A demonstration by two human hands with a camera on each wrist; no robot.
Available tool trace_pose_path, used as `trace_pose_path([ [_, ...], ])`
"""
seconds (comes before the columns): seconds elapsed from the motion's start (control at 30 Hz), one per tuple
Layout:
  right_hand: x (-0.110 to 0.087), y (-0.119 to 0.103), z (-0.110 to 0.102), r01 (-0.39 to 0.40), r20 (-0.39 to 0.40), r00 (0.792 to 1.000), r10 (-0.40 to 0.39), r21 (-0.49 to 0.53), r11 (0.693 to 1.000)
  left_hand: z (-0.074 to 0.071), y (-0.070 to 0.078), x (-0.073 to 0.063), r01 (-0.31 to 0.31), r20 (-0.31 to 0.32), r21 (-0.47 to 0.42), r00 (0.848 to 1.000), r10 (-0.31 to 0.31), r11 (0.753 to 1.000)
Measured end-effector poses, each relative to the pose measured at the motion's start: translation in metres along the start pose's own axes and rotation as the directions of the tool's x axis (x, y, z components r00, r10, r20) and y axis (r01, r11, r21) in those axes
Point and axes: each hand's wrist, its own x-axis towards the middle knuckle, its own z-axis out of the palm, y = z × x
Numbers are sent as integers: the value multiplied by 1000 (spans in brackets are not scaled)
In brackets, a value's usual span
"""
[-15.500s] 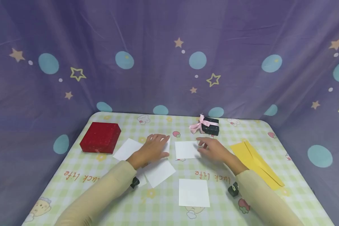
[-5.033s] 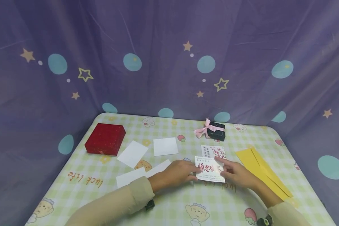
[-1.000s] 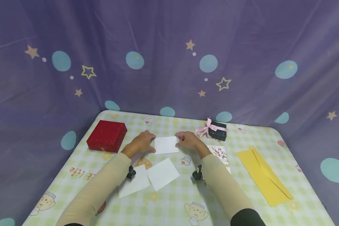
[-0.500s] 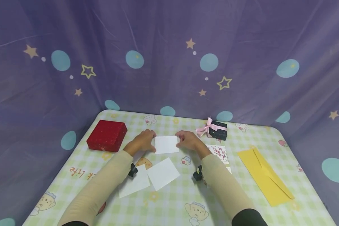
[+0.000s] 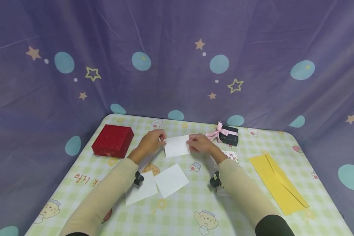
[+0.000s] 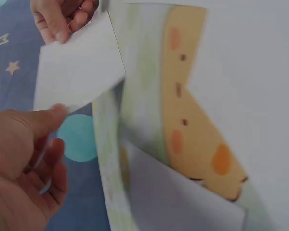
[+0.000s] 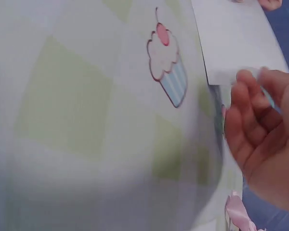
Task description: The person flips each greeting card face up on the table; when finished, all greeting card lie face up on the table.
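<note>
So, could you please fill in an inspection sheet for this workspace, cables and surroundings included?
Surface: checked tablecloth, cartoon prints.
Job's things: white card, raised; two loose white cards lying nearer the person; printed card, partly behind the right sleeve.
Clutter: red box, yellow envelope, black box with pink ribbon.
Hands: left hand and right hand both pinch the raised card.
Cables: nothing seen.
Surroundings: purple curtain with stars.

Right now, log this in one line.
left grip: pinches white card | right grip: pinches opposite edge | red box, yellow envelope: untouched
</note>
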Motion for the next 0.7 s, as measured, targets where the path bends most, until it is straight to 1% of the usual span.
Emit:
trace_pose_path([
  [0.03,-1,0,-2,3,7,1000,-3,66,998,-2,2,1,-15,-16,-22,1000,15,1000],
  [0.1,-6,0,-7,-1,27,1000,-5,214,977,-7,5,2,-35,-39,-53,999,33,998],
  [0.2,-13,0,-15,-23,67,998,-3,398,917,-11,11,2,-39,-34,-86,999,36,996],
  [0.27,-19,1,-20,-40,95,995,-5,461,886,-12,14,1,-47,-11,-76,999,46,996],
  [0.33,-24,3,-23,-46,109,994,-9,487,872,-12,18,-1,-59,21,-65,998,61,996],
  [0.4,-30,5,-26,-35,97,995,-12,472,881,-10,22,-3,-85,50,-51,995,88,995],
  [0.43,-32,7,-26,-31,79,997,-5,438,898,-8,23,-5,-117,60,-45,991,120,992],
  [0.5,-36,9,-27,-19,31,999,8,354,935,-5,26,-6,-160,85,-38,983,162,986],
  [0.57,-40,11,-27,-3,-19,1000,9,270,963,-1,28,-8,-208,113,-30,971,211,978],
  [0.63,-44,13,-27,16,-48,999,-7,187,982,0,30,-10,-251,145,-25,957,251,968],
  [0.7,-47,15,-27,60,-49,997,-53,136,989,3,33,-13,-265,179,-10,948,262,964],
])
